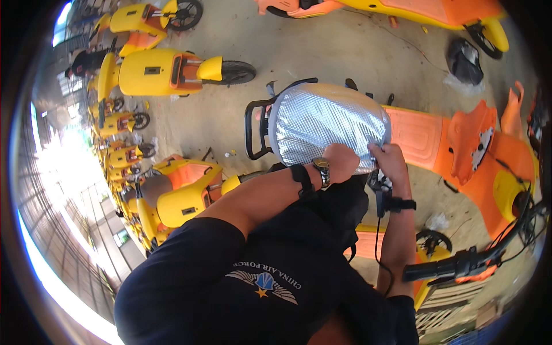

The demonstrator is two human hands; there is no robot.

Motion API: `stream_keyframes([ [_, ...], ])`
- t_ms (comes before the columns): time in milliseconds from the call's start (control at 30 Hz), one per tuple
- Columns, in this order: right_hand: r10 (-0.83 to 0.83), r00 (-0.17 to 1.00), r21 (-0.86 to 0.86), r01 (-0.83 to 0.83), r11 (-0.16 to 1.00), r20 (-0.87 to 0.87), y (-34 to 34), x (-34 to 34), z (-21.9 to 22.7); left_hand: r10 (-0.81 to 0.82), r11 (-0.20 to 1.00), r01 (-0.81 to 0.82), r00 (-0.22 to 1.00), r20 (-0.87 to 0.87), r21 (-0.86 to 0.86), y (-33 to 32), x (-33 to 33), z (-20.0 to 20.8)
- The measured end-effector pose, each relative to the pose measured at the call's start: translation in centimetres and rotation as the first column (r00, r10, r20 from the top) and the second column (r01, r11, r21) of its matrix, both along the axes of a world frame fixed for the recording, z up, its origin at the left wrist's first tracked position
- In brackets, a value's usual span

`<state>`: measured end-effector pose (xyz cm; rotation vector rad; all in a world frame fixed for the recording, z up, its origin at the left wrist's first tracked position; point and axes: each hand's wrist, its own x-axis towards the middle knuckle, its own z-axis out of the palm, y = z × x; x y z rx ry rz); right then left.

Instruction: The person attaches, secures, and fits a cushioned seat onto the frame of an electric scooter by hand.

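A silver quilted seat cover [322, 118] with a grey rim is drawn over the seat of an orange scooter [417, 135] in front of me. At its near edge my left hand [342, 163], below a metal wristwatch [322, 171], is closed in a fist against the cover, its fingertips hidden. Just to the right, my right hand [391, 164] pinches the cover's near right corner between thumb and fingers. Black straps circle both forearms, and a cable runs along the right one. What lies under the cover is hidden.
The scooter's black rear rack [257, 129] juts out left of the cover; its handlebar [454, 264] reaches toward me at right. Several yellow scooters [152, 72] stand in rows at left. A black bag-like object [464, 62] lies on the floor at far right. A person [86, 62] is at far left.
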<state>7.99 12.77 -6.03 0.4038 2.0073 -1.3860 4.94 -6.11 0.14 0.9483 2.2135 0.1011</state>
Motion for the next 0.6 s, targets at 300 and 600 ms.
stream_keyframes([
  [300, -0.557, 0.827, -0.564, 0.496, 0.660, 0.075, -2.8, 3.1, -2.5, -0.063, 0.997, 0.065, 0.997, 0.053, -0.032, 0.0, 0.6, 1.5],
  [600, -0.630, 0.776, -0.624, 0.502, 0.599, 0.019, -2.0, 3.4, -3.3, -0.322, 0.945, 0.325, 0.944, -0.074, 0.032, 1.9, 0.2, 0.4],
])
